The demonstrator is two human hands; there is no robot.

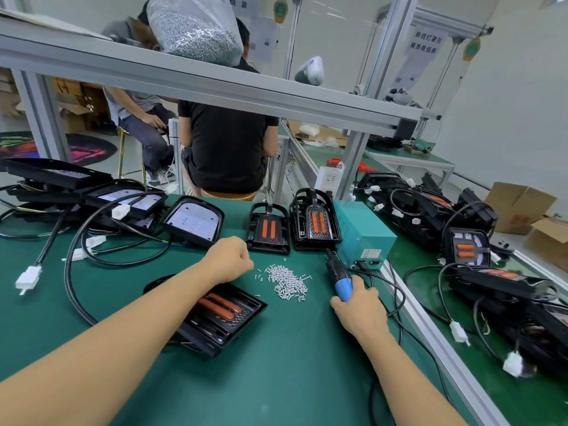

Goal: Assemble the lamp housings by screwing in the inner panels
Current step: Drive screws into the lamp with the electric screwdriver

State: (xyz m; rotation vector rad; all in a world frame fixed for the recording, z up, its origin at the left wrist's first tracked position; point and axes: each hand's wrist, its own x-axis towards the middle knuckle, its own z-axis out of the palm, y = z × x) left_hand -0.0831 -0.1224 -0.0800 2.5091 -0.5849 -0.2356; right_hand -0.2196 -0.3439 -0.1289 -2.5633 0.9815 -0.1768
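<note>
Black plastic, the lamp housing [226, 315] lies flat on the green surface [292, 364] directly under the left forearm, its two orange strips running diagonally from near-right to far-left. The loose pile of silver screws [287, 282] sits between the two hands — just right of the left hand [229, 258] and left of the right hand [358, 305], with the left hand the nearer of the two. The left hand is curled into a loose fist above the far edge of the housing; whether a screw is pinched in it cannot be told. The right hand grips the blue handle of the electric screwdriver [339, 276], whose long axis points away toward the teal power unit [364, 238], tip well apart from the housing. The next move likely requires swinging the driver left, over the screws, to the housing
</note>
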